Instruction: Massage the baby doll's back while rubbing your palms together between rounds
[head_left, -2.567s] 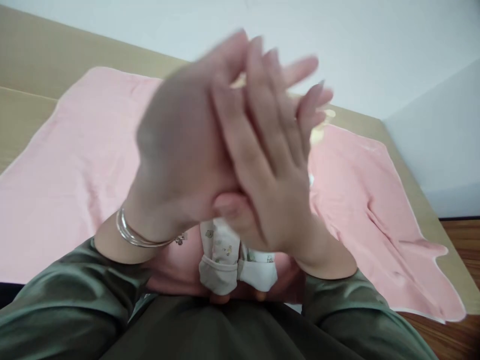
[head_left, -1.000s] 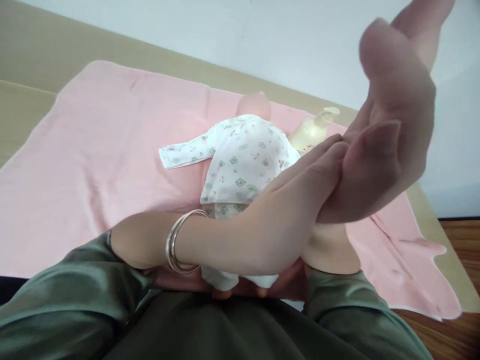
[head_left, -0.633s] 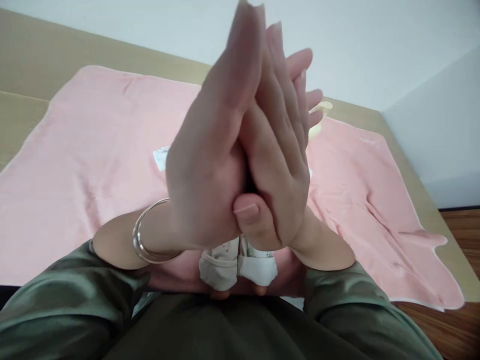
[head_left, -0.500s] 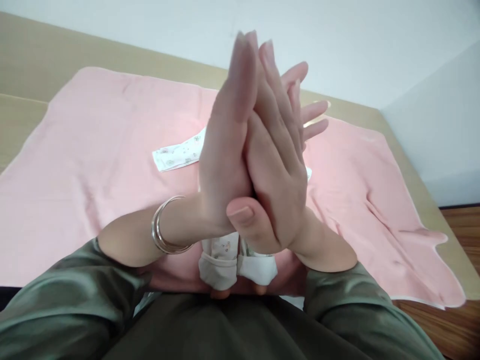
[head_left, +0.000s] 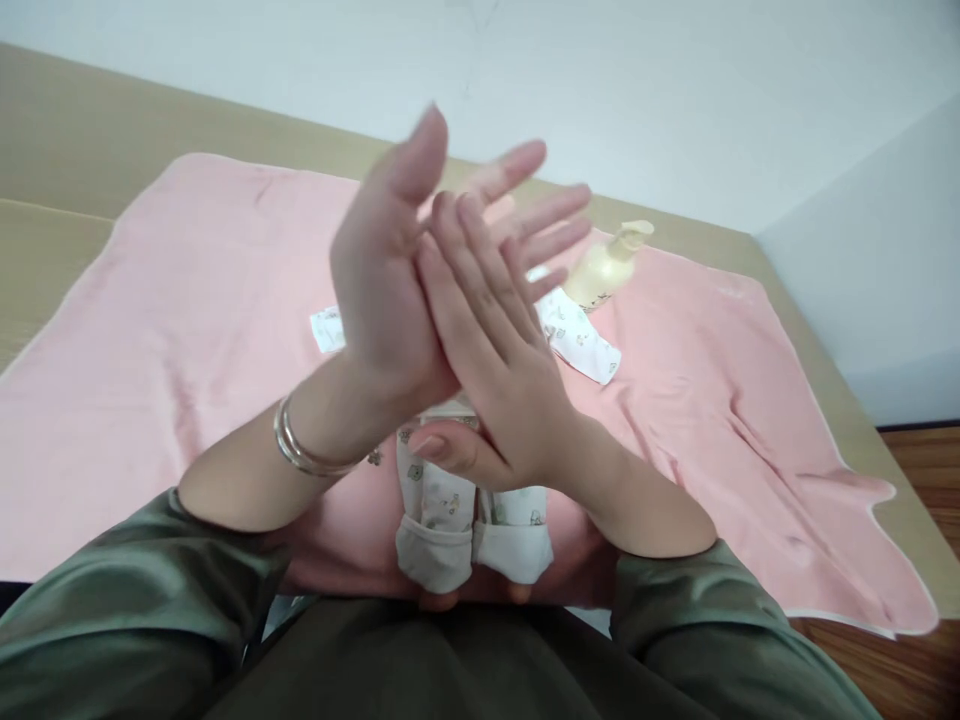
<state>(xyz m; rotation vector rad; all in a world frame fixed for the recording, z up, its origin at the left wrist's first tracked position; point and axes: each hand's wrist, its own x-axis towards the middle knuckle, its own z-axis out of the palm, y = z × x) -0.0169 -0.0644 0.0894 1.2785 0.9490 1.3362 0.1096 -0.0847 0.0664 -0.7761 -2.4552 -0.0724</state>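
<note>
Two hands (head_left: 386,290) (head_left: 517,400) pressed together, left fingers (head_left: 559,207) spread, above white printed trousers (head_left: 444,495) on a pink cloth (head_left: 225,300)

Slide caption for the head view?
Left hand against right hand, above printed clothes on a pink blanket, pump bottle beyond.

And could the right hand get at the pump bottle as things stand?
Probably yes: the right hand merely touches the left hand, and nothing covers the top of the pump bottle.
</note>
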